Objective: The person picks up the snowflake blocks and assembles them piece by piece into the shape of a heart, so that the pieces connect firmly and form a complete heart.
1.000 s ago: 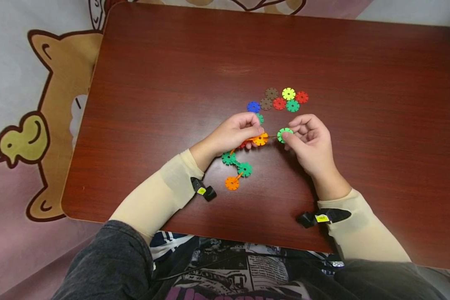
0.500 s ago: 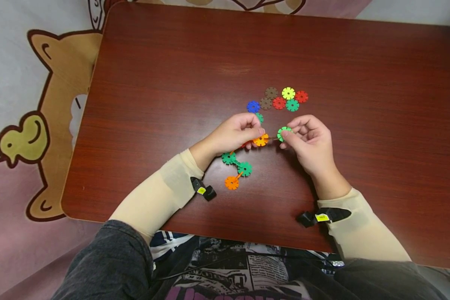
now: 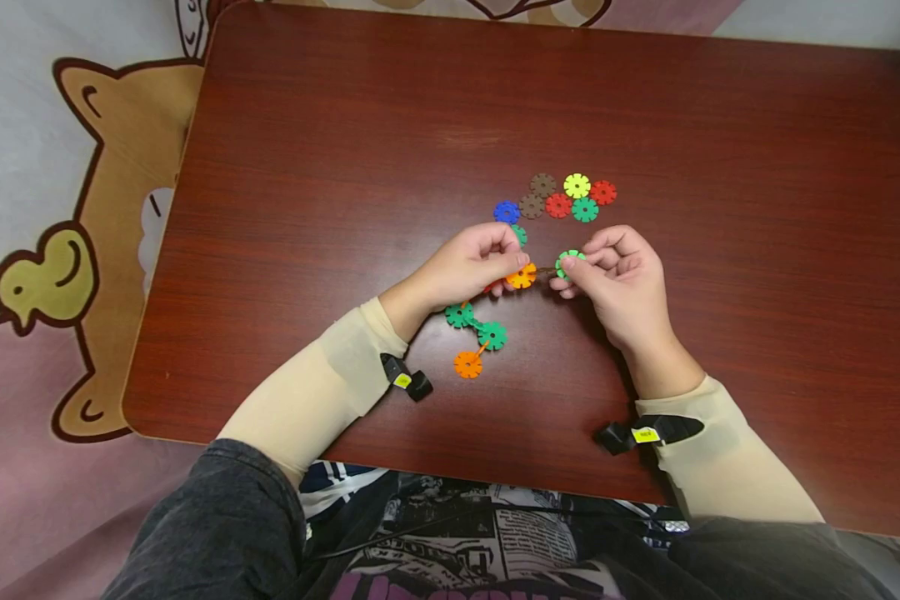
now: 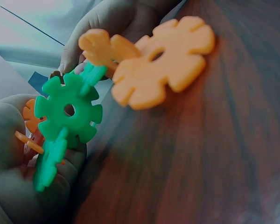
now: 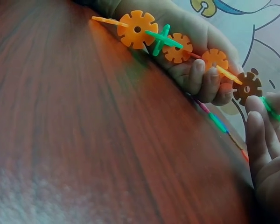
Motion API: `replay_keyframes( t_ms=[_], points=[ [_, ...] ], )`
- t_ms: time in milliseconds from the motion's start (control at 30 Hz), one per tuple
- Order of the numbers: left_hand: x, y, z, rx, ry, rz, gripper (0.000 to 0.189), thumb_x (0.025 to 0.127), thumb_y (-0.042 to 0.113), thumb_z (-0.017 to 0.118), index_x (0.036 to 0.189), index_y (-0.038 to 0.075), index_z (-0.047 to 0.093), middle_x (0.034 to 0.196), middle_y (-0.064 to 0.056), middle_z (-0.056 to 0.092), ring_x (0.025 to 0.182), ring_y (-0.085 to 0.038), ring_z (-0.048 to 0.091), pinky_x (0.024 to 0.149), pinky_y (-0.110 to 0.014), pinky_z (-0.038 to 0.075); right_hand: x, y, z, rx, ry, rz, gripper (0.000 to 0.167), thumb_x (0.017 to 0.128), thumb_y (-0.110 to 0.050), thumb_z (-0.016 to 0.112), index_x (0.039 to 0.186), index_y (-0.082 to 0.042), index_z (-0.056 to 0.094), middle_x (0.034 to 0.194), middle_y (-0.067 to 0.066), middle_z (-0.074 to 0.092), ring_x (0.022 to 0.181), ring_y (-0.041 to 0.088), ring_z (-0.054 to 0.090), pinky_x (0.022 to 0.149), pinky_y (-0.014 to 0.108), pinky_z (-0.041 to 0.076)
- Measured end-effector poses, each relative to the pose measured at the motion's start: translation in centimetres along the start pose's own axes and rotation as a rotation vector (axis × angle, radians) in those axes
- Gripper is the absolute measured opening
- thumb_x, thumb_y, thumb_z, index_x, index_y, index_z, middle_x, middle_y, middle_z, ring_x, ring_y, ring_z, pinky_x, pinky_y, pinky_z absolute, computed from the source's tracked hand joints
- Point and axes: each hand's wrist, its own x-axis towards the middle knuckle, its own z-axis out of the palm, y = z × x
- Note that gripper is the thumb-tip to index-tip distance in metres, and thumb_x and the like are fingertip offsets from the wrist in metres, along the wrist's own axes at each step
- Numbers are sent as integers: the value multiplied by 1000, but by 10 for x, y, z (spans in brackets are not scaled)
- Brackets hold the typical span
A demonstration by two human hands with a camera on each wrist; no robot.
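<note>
My left hand [image 3: 468,268] grips a chain of notched plastic snowflake discs joined at their slots. An orange disc [image 3: 523,277] shows at its fingertips, and green discs [image 4: 67,112] and an orange end disc [image 4: 177,56] hang below the hand. At the chain's other end is a brown disc [image 5: 246,89], seen edge-on from above. My right hand [image 3: 626,292] pinches a light green disc [image 3: 567,257] between thumb and fingers. That disc meets the brown one's edge; how deep the slots engage is hidden by the fingers.
Loose discs lie flat beyond the hands: blue [image 3: 506,212], brown [image 3: 543,185], yellow [image 3: 577,186], red [image 3: 603,192] and green [image 3: 585,209] among them. They rest on a reddish-brown table [image 3: 345,150]. A patterned cloth [image 3: 127,150] is at the left.
The right fingers have shifted slightly, the lower ones reaching further left under the brown disc. The hanging end of the chain has swung a little to the right. Both hands keep their hold.
</note>
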Motion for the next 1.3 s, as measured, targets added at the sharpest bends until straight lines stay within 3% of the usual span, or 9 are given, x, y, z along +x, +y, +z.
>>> replay_keyframes(
  t_ms=[200,367,600,867,1100,1300],
  points=[
    [0,0,0,8,-3,11,20,105,4,64,86,4,57,75,-8,60,60,-19,57,55,-26,51,0,-1,0,-94,9,41,15,93,20,68,106,15,65,79,12,75,57,17,71,52,25,60],
    [-1,-1,0,11,-4,10,20,105,4,64,86,5,58,74,-7,58,60,-19,56,53,-26,49,-1,-1,1,-157,14,44,13,93,18,68,106,15,66,80,11,74,56,16,69,53,26,60],
    [0,0,0,22,-1,15,20,104,5,65,86,5,58,74,-7,59,60,-19,56,53,-26,50,-1,-1,0,-125,-15,37,12,94,18,67,105,14,65,80,12,74,60,18,73,56,26,62],
    [0,0,-1,25,4,11,19,104,5,65,86,5,58,73,-7,59,59,-19,56,53,-26,49,0,-2,-1,-89,-33,34,15,95,22,64,109,22,60,82,14,76,63,19,75,58,29,64],
    [0,0,0,20,10,8,19,105,5,64,87,4,57,72,-7,59,58,-18,55,52,-25,49,0,0,-1,-68,-39,3,15,93,23,65,104,13,66,82,15,77,64,20,76,59,32,65],
    [-1,1,0,22,5,6,19,105,5,64,87,5,57,71,-8,59,58,-17,55,52,-25,48,0,1,-1,-84,-44,16,14,93,24,66,103,15,65,83,16,76,65,22,76,60,31,65]
  ],
)
